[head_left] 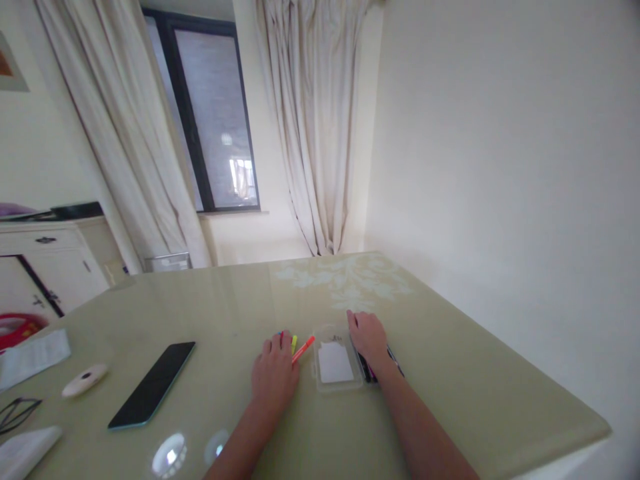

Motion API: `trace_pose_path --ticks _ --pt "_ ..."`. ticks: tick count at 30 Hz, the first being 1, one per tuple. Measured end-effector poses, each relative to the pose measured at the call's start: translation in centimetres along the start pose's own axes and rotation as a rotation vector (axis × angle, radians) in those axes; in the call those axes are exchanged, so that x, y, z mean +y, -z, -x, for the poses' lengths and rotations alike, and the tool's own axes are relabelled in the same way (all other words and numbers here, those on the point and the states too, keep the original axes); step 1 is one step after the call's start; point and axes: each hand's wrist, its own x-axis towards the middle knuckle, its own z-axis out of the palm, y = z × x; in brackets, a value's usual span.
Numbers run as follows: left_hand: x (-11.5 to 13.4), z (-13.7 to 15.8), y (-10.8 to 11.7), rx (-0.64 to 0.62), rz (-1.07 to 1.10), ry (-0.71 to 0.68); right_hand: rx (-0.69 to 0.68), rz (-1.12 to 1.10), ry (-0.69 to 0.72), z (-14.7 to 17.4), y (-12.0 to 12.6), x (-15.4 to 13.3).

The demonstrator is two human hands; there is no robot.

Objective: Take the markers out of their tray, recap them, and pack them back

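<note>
Head view: at the bottom edge, two bare forearms reach up over a glossy pale green table (225,393). A white object (27,453), cut off by the frame, lies in the lower left corner, with a thin black looped item (19,415) just above it. To their right, a dark phone (153,387) lies flat and slanted, and a white oval gadget (85,381) sits near its left side.

At lower centre, the left hand (275,370) rests palm down, fingers bent, over bright markers; an orange marker (306,345) and a yellow marker (294,344) stick out at its right side. Whether it grips them I cannot tell. Just right of it lies a clear plastic case (339,387) with a white card (335,363) in its left part. The right hand (371,340) covers dark pens (369,375) at the case's right part; its grip is hidden too. The hands are apart, the case between them.

Farther off, a pale leafy pattern (350,273) marks the table's far end. Behind stand a white cabinet (65,273) at the left edge, cream curtains (315,120) and a dark-framed window (215,120) at upper left.
</note>
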Motion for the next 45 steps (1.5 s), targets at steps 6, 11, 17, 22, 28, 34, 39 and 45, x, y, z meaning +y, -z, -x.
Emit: trace_pose_path --ticks 6,11,17,22,28,34,39,45 --pt "0.5 0.4 -0.3 -0.023 0.071 -0.008 0.003 0.057 0.044 0.1 -0.2 0.0" --pt "0.9 0.5 -0.9 -0.028 0.084 -0.008 -0.011 0.041 0.058 -0.1 -0.3 0.2" --pt "0.4 0.3 -2.2 -0.022 0.019 -0.003 -0.003 0.045 0.075 -0.1 -0.4 0.3" --pt "-0.2 0.0 -2.6 -0.003 -0.011 0.021 0.003 0.034 0.074 -0.1 -0.4 0.4" --pt "-0.5 -0.2 -2.1 -0.035 -0.031 0.052 0.002 0.046 0.085 -0.1 -0.5 0.3" --pt "-1.2 -0.6 -2.4 -0.072 -0.044 -0.011 0.002 0.040 0.081 -0.1 -0.4 0.3" --pt "-1.3 -0.5 -2.4 -0.069 -0.054 -0.019 0.005 0.031 0.090 -0.1 -0.4 0.3" --pt "-0.8 -0.1 -2.6 0.012 -0.039 0.037 0.003 -0.001 0.084 -0.2 -0.6 0.4"
